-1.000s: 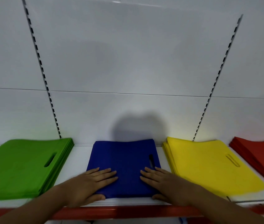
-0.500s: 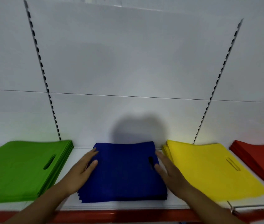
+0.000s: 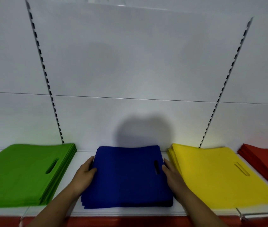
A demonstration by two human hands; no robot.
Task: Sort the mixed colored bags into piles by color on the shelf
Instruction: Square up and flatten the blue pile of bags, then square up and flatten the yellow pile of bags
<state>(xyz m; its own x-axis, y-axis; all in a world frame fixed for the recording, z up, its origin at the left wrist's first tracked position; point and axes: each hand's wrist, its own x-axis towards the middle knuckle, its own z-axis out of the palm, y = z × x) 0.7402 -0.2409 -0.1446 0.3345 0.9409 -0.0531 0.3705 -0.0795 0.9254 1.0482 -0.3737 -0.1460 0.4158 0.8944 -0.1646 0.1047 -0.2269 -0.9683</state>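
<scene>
Both my hands bracket the blue pile (image 3: 126, 176) at mid-shelf.
My left hand (image 3: 85, 176) lies against the pile's left edge with the thumb resting on top. My right hand (image 3: 172, 176) presses its right edge beside the handle slot. The fingers are straight and grip nothing. The pile sits near the front edge of the shelf (image 3: 130, 212), between the green pile (image 3: 20, 174) and the yellow pile (image 3: 212, 174), with the red pile (image 3: 266, 159) at the right end.

the left hand (image 3: 84, 174) and right hand (image 3: 173, 176) are bare, fingers (image 3: 89, 161) unadorned. back from the fingers, the left forearm (image 3: 53, 208) and right forearm (image 3: 200, 208) are unsleeved.
</scene>
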